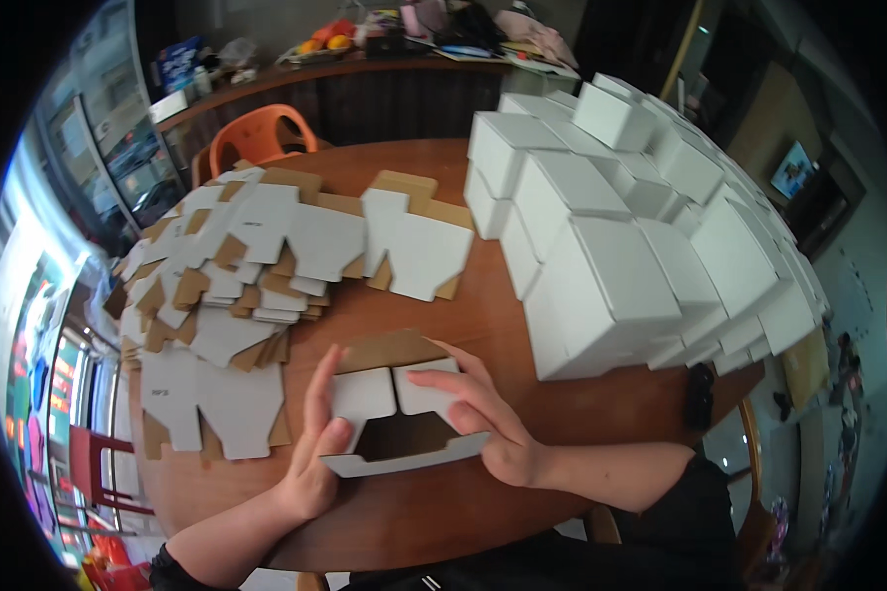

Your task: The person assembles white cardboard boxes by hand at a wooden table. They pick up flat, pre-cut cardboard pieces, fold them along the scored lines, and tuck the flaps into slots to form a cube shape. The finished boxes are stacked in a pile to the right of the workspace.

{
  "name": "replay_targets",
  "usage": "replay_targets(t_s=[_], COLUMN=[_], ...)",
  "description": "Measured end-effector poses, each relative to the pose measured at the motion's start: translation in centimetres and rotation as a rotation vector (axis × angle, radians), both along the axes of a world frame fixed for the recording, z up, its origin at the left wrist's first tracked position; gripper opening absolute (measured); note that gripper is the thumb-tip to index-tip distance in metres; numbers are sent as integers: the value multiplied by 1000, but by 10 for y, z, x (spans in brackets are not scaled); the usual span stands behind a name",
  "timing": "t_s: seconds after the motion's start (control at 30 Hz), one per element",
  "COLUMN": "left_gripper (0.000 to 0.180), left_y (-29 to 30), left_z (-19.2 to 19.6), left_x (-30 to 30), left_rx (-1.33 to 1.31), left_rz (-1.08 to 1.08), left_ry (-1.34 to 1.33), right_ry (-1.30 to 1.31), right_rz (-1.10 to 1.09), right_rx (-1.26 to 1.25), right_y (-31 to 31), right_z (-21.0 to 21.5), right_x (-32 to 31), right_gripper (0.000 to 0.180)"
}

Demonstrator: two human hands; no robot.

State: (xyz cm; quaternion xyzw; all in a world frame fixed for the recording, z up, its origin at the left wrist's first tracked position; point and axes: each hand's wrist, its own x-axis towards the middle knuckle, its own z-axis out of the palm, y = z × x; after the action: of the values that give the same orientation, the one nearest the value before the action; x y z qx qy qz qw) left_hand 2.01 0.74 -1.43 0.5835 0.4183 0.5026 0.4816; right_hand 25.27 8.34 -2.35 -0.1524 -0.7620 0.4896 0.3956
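A partly folded small cardboard box (365,392), white outside and brown inside, is between my hands near the front of the table. Two white flaps are folded inward with a narrow gap between them. A brown flap stands up at the far side, and a white-edged flap leans toward me over the dark opening. My left hand (315,448) grips the box's left side, fingers upright along it and thumb at the near corner. On the other side, my right hand (493,419) holds the right wall, with its fingers lying over the right flap.
Flat unfolded box blanks (241,246) lie heaped on the left of the brown round table (404,532). Finished white boxes (611,266) are stacked high on the right. Beyond the table stand an orange chair (256,138) and a cluttered counter (365,69).
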Motion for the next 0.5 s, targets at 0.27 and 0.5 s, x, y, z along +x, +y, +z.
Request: replay_targets(t_s=[0.27, 0.5], left_gripper=[86, 84], left_y=[9, 12], left_z=[-26, -24], left_x=[-1, 7], left_rx=[93, 111], left_rz=[81, 158], left_ry=[-52, -128], right_ry=[-2, -92], right_rz=[-2, -244], right_rx=[-56, 184], right_y=[0, 2], right_z=[-6, 11], right_x=[0, 10], right_gripper=[44, 34])
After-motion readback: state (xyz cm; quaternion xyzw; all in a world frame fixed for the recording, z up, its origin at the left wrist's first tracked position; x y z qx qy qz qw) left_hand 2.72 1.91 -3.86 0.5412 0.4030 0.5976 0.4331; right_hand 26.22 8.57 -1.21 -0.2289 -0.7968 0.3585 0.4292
